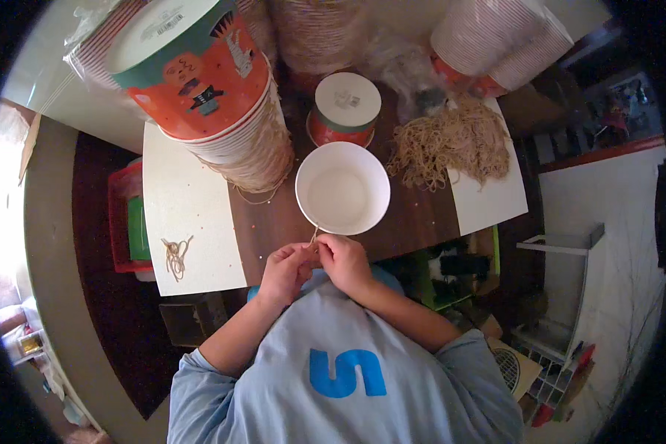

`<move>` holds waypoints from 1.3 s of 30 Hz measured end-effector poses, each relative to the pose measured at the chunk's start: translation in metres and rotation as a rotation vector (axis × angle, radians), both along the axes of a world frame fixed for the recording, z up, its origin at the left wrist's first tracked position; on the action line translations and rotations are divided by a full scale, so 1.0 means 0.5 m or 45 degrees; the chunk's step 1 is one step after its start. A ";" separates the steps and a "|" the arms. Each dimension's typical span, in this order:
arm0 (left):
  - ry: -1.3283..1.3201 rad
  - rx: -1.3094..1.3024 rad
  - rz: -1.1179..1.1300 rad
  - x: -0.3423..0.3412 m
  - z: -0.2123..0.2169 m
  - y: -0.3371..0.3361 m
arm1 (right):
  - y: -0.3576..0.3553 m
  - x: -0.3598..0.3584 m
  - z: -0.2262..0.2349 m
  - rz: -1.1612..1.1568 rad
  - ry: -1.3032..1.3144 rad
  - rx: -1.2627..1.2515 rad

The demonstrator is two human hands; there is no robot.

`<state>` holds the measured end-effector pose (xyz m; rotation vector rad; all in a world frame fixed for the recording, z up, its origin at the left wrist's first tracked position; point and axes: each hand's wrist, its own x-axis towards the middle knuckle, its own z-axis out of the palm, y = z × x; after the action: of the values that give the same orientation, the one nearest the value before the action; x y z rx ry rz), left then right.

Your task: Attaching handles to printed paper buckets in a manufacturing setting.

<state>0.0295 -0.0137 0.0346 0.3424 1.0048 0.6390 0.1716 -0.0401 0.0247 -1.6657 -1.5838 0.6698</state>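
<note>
This looks like a small home workshop where piecework is done by hand. A low table [192, 214] in the middle of the frame is crowded with tall stacks of printed paper bowls [200, 81] at the upper left and more stacks [503, 37] at the upper right, beside a heap of rubber bands [451, 140]. Cardboard boxes [192, 318], a red crate [126, 214] and shelves of oddments [562, 370] at the lower right stand on the floor around it.
</note>
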 end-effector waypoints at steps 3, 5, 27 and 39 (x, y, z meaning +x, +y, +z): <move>-0.091 -0.132 -0.035 -0.008 -0.009 0.001 | -0.001 -0.003 -0.003 0.017 0.259 -0.120; -0.152 -0.191 -0.023 -0.011 -0.013 0.001 | -0.002 -0.003 -0.005 0.032 0.447 -0.221; 0.296 0.157 -0.113 -0.007 0.017 -0.003 | -0.015 0.007 -0.040 -0.026 2.016 -0.896; 0.358 0.210 -0.257 -0.015 -0.007 -0.003 | -0.011 0.005 -0.041 -0.016 2.054 -1.011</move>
<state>0.0222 -0.0151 0.0311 0.6846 1.1696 0.4989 0.1741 -0.0458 0.0041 -0.8697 -0.0831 2.0588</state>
